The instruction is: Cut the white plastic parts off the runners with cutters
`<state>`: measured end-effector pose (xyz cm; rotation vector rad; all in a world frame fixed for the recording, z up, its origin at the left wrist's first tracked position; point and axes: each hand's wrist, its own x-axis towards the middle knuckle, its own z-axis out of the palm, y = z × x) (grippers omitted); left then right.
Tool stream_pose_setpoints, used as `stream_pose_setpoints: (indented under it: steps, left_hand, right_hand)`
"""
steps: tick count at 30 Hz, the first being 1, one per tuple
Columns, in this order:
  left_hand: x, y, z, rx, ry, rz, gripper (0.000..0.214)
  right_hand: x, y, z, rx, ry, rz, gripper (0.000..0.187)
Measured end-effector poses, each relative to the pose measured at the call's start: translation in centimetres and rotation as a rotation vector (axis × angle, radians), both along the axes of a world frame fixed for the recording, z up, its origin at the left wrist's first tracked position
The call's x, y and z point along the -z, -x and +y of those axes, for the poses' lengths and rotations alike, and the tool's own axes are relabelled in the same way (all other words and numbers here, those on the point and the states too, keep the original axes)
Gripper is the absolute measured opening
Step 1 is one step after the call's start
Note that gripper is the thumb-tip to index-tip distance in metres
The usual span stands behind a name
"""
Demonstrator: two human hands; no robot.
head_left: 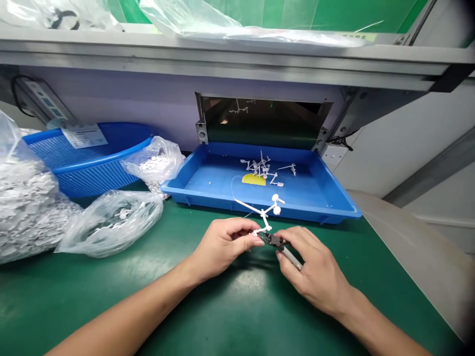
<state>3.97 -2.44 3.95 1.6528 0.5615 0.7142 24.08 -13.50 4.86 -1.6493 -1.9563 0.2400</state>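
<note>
The white plastic runner (264, 213) branches into round-tipped arms.

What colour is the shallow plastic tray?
The shallow plastic tray is bright blue, best in the head view.

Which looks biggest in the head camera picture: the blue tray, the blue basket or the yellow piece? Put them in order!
Largest: the blue tray.
Next: the blue basket, though it is partly hidden, so I'm less sure.
Smallest: the yellow piece.

You are working beside a blue tray (315, 211) ahead, with a blue mesh basket (89, 170) and bagged white parts (25, 207) at left.
</note>
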Motion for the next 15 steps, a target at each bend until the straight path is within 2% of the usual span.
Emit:
stream_pose_setpoints:
  steps: [2, 5, 15]
  left_hand:
    - [-0.19, -0.01, -0.12, -0.025, -0.125, 0.049, 0.015]
    - [-0.27, 0.04, -0.29, -0.033, -0.229, 0.075, 0.013]
    - [0.03, -0.13, -0.5, -0.008, -0.341, 0.038, 0.01]
  right_hand:
    - [0.09, -0.05, 0.02, 0.009, -0.012, -0.019, 0.03]
    - [0.28, -0.04, 0.03, 0.001, -0.015, -0.04, 0.029]
    - [1.04, -0.32, 0.06, -0.015, -0.06, -0.077, 0.031]
